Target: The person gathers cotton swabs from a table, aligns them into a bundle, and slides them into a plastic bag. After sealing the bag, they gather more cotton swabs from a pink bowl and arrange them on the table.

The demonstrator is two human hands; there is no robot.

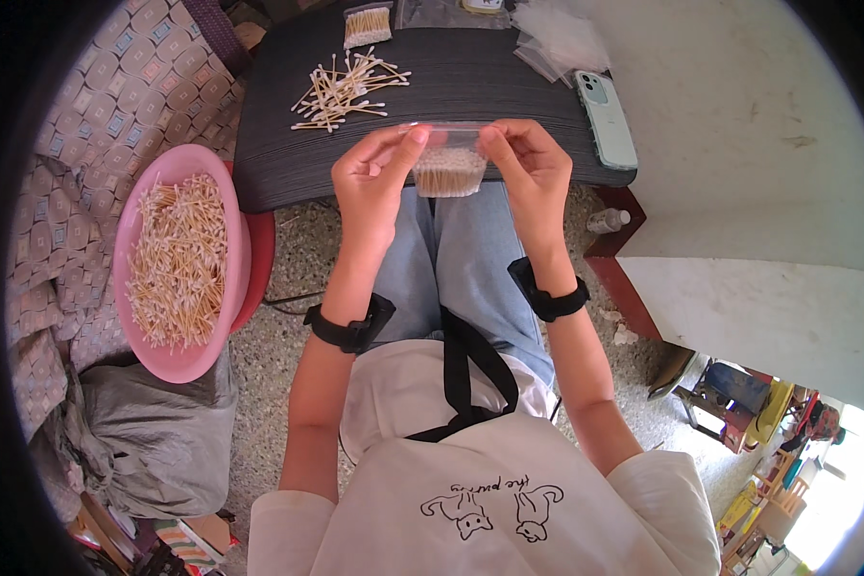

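Between both hands hangs a small clear plastic bag (449, 175) packed with cotton swabs, held up just off the near edge of the dark table (288, 178). My left hand (379, 171) pinches the bag's top left corner between thumb and fingers. At the top right corner, my right hand (530, 165) grips it the same way. The swabs stand upright in the bag's lower part, and its upper strip looks flat. A loose pile of cotton swabs (346, 91) lies on the table beyond my left hand.
Left of the table, a pink basin (130, 298) full of swabs rests on a red stool (259, 259). Another filled bag (368, 26) lies at the table's far side. Empty clear bags (562, 34) and a phone (606, 120) occupy the right. A bottle (608, 222) stands below.
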